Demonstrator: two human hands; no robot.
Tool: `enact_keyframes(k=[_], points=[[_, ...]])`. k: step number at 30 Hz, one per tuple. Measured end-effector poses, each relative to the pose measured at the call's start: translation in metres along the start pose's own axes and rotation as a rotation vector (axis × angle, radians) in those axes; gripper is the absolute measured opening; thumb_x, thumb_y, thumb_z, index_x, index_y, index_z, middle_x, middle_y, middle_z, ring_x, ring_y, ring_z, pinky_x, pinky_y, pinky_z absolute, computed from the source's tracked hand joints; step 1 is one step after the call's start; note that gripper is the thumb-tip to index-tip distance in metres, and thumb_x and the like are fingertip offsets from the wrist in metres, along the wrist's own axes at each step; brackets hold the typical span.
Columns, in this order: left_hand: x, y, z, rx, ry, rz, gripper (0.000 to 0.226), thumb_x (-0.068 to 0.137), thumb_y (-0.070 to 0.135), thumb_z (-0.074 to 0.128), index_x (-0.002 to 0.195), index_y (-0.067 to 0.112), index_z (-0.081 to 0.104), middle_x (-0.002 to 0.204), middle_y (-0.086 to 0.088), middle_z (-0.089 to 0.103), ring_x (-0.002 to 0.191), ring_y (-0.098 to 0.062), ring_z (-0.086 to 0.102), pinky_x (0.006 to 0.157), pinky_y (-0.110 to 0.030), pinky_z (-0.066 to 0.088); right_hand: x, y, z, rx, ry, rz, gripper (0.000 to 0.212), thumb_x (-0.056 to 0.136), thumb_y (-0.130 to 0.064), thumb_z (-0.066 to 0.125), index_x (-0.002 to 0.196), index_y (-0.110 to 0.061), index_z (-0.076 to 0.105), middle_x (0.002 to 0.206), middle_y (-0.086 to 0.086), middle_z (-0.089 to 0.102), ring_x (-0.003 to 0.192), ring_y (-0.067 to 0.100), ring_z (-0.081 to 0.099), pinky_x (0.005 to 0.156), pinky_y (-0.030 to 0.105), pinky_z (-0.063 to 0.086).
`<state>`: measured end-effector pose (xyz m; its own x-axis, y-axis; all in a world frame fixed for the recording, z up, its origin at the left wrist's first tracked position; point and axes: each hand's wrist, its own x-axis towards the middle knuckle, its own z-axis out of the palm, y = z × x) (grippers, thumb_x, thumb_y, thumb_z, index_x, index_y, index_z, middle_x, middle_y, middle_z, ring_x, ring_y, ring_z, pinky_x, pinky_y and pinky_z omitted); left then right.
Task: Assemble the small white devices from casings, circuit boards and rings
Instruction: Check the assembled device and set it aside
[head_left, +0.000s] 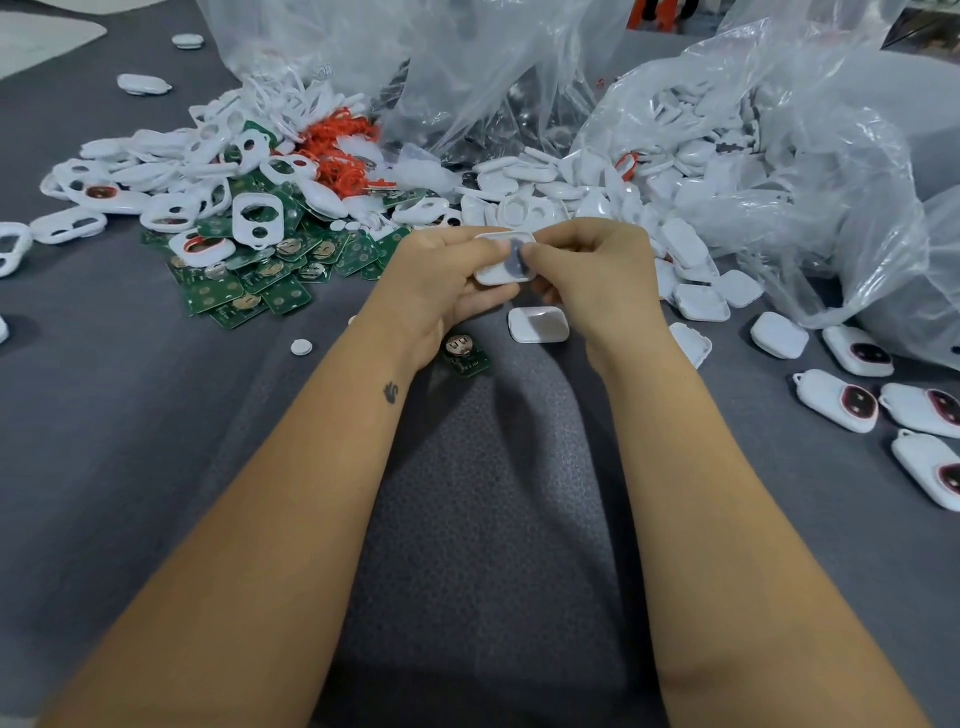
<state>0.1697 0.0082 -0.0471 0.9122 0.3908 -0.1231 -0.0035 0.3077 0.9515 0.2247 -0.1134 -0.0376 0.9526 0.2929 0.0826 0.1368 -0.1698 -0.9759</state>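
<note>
At twelve o'clock from the forearms, a white casing (503, 258) is pinched between the left hand (448, 275) and right hand (587, 270), fingers curled round it; it is judged light, stiff, slippery; best held by its edges.

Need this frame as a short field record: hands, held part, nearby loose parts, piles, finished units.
left hand: grips white casing
right hand: pinches the same casing at its dark round opening
below hands: single circuit board; loose casing, both on grey cloth
left pile: green boards, white frames, orange rings
right: finished devices; clear bags
</note>
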Motion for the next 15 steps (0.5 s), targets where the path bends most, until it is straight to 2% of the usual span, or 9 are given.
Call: enact_keyframes(k=[4, 7, 10, 12, 15], points=[[0.0, 0.0, -0.001, -0.003, 0.027, 0.008, 0.018, 0.093, -0.003, 0.054, 0.094, 0.006, 0.069, 0.081, -0.005, 0.075, 0.074, -0.013, 0.073, 0.061, -0.019, 0.057, 0.0, 0.0, 0.003, -0.09, -0.05, -0.024, 0.007, 0.084, -0.013, 0.069, 0.086, -0.007, 0.071, 0.074, 0.007, 0.066, 0.067, 0.018, 0.06, 0.065, 0.032, 0.049], [0.003, 0.004, -0.005, -0.068, 0.131, 0.027, 0.017, 0.093, -0.006, 0.053, 0.089, 0.004, 0.066, 0.075, -0.006, 0.074, 0.068, -0.014, 0.072, 0.06, -0.021, 0.057, -0.001, -0.002, 0.001, -0.308, -0.099, -0.087, 0.014, 0.084, -0.022, 0.068, 0.079, -0.01, 0.069, 0.069, -0.002, 0.062, 0.068, 0.013, 0.057, 0.068, 0.028, 0.046], [0.005, 0.006, -0.01, -0.125, 0.212, 0.053, 0.014, 0.093, -0.006, 0.053, 0.094, 0.001, 0.065, 0.086, -0.015, 0.07, 0.07, -0.022, 0.071, 0.063, -0.024, 0.059, -0.009, -0.008, 0.0, -0.443, -0.349, -0.159, 0.014, 0.078, -0.026, 0.076, 0.075, -0.013, 0.071, 0.063, -0.002, 0.059, 0.055, 0.005, 0.049, 0.058, 0.021, 0.041], [0.005, 0.008, -0.011, -0.157, 0.234, 0.064, 0.016, 0.092, -0.007, 0.052, 0.092, 0.001, 0.066, 0.083, -0.014, 0.071, 0.067, -0.022, 0.071, 0.065, -0.026, 0.06, -0.014, -0.011, 0.001, -0.524, -0.536, -0.202, 0.015, 0.072, -0.026, 0.082, 0.08, -0.015, 0.075, 0.064, -0.002, 0.057, 0.053, 0.005, 0.046, 0.056, 0.02, 0.039], [0.005, 0.01, -0.011, -0.22, 0.243, 0.049, 0.013, 0.092, -0.003, 0.054, 0.09, 0.0, 0.068, 0.072, -0.011, 0.072, 0.062, -0.023, 0.072, 0.062, -0.026, 0.06, -0.015, -0.011, 0.006, -0.642, -0.628, -0.242, 0.026, 0.069, -0.024, 0.086, 0.09, -0.014, 0.075, 0.066, -0.006, 0.055, 0.053, 0.002, 0.044, 0.055, 0.017, 0.036]])
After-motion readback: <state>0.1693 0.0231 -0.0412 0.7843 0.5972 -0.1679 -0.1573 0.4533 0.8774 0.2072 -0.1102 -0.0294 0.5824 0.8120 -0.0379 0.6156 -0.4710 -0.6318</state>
